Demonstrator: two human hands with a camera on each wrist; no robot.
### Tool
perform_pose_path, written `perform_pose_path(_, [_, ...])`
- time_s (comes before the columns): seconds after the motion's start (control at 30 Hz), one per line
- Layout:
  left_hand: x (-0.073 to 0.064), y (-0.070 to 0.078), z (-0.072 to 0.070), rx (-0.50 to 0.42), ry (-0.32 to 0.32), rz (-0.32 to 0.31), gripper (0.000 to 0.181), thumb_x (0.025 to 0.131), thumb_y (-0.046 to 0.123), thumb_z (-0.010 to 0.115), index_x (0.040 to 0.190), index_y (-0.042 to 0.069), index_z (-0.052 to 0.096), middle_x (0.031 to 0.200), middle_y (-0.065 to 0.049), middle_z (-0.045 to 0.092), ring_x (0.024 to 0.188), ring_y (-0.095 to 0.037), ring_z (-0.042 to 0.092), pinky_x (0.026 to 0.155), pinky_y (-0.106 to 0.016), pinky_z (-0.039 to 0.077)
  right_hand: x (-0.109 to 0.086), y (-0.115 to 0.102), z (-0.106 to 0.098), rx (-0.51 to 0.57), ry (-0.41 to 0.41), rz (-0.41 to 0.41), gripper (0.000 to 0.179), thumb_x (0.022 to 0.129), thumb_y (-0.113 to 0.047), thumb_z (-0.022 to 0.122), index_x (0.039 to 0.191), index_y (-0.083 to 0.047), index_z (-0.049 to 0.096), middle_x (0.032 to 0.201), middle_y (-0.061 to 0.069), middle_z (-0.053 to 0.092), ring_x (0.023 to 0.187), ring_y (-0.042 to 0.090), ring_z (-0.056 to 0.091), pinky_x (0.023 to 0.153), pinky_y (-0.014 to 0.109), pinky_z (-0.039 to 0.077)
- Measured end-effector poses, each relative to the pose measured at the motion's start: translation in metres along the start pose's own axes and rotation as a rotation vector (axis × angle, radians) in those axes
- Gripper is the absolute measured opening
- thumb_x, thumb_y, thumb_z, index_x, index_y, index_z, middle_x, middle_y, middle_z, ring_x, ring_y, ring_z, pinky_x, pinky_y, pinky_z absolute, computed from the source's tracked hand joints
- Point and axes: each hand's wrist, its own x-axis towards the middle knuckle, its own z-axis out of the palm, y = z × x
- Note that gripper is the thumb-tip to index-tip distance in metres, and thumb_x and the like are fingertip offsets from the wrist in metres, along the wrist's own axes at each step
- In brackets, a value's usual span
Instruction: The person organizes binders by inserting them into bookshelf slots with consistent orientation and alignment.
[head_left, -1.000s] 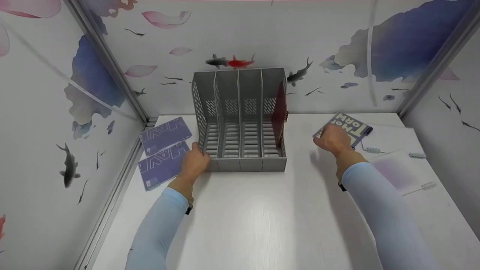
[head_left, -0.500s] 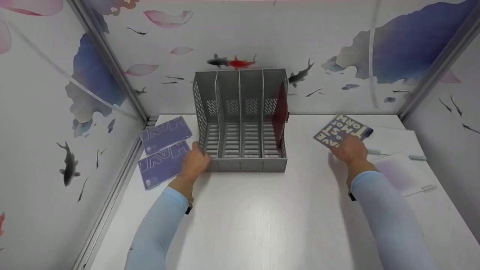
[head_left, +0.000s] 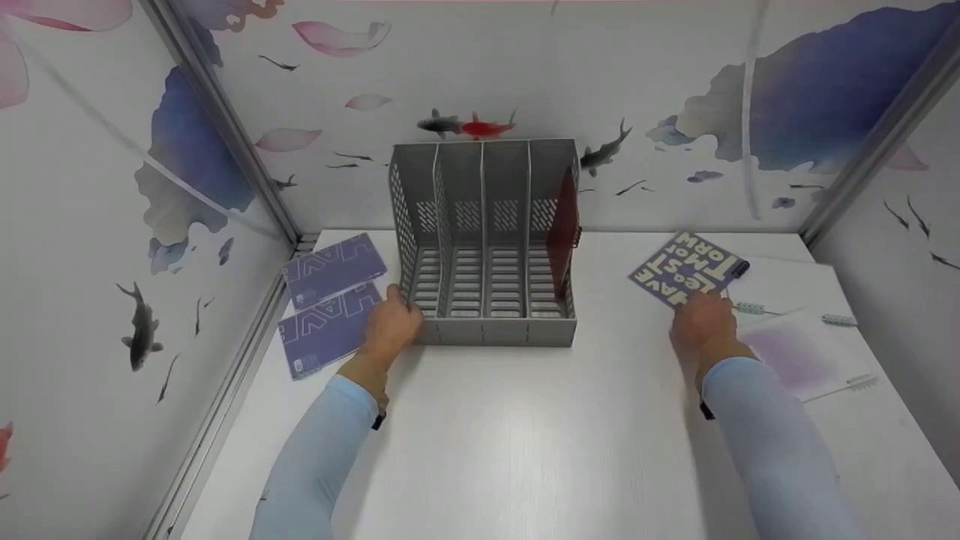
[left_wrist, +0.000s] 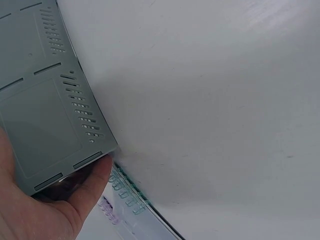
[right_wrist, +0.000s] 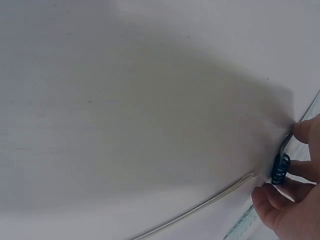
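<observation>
A grey four-slot file organizer point(head_left: 495, 332) stands near the back wall. My left hand point(head_left: 394, 322) grips its front left corner; in the left wrist view the thumb lies along the organizer's point(left_wrist: 45, 120) lower edge. On the right lies a dark blue notebook point(head_left: 686, 266) with pale lettering. My right hand point(head_left: 703, 322) pinches its near edge, covering that corner. Close up, the right wrist view has dark binding coils point(right_wrist: 280, 169) between the fingers of this hand point(right_wrist: 300, 200). A dark red notebook point(head_left: 562, 236) stands in the organizer's rightmost compartment.
Two purple notebooks point(head_left: 337, 266) lie at the table's left, near the side wall. Right of the dark notebook, a white spiral notebook point(head_left: 795, 281) and a pale purple one point(head_left: 802, 352) lie flat. Printed panels enclose the table point(head_left: 510, 435).
My right hand has slid from the dark notebook's left part to its near edge, uncovering most of the lettering. The left hand has stayed on the organizer.
</observation>
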Motion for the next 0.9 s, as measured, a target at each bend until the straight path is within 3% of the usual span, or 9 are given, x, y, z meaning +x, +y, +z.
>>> perform_pose_path(0.37, [-0.001,0.000,-0.002,-0.017,-0.009,-0.012,0.065,0.111,0.028,0.046,0.167,-0.002,0.036,0.148,-0.035,0.068,0.135,-0.052,0.070,0.117,-0.061,0.054,0.013,0.010,0.014,0.075,-0.006,-0.016,0.047,0.112,-0.018,0.051,0.134,0.022,0.061,0.133,0.046,0.061,0.128,0.064,0.058,0.113,0.074,0.048])
perform_pose_path(0.63, [-0.001,0.000,-0.001,-0.016,0.009,-0.005,0.064,0.111,0.029,0.047,0.166,-0.003,0.039,0.145,-0.036,0.070,0.133,-0.053,0.072,0.114,-0.061,0.056,0.000,0.000,0.004,0.159,-0.022,0.046,0.048,0.112,-0.024,0.057,0.137,0.016,0.061,0.134,0.038,0.065,0.123,0.053,0.065,0.114,0.069,0.051])
perform_pose_path(0.8, [-0.001,0.000,0.000,-0.004,0.010,-0.003,0.064,0.110,0.028,0.047,0.165,-0.004,0.038,0.139,-0.037,0.071,0.124,-0.051,0.075,0.108,-0.061,0.058,-0.012,-0.008,-0.006,0.178,-0.007,0.033,0.053,0.116,-0.033,0.049,0.135,0.014,0.065,0.129,0.036,0.069,0.120,0.052,0.067,0.111,0.069,0.050])
perform_pose_path(0.9, [-0.001,0.000,0.000,0.002,0.014,-0.003,0.064,0.110,0.027,0.047,0.165,-0.004,0.038,0.139,-0.038,0.071,0.124,-0.051,0.075,0.108,-0.061,0.058,-0.015,-0.009,-0.009,0.146,0.011,0.010,0.049,0.116,-0.029,0.048,0.133,0.012,0.068,0.127,0.035,0.072,0.120,0.053,0.069,0.109,0.068,0.052])
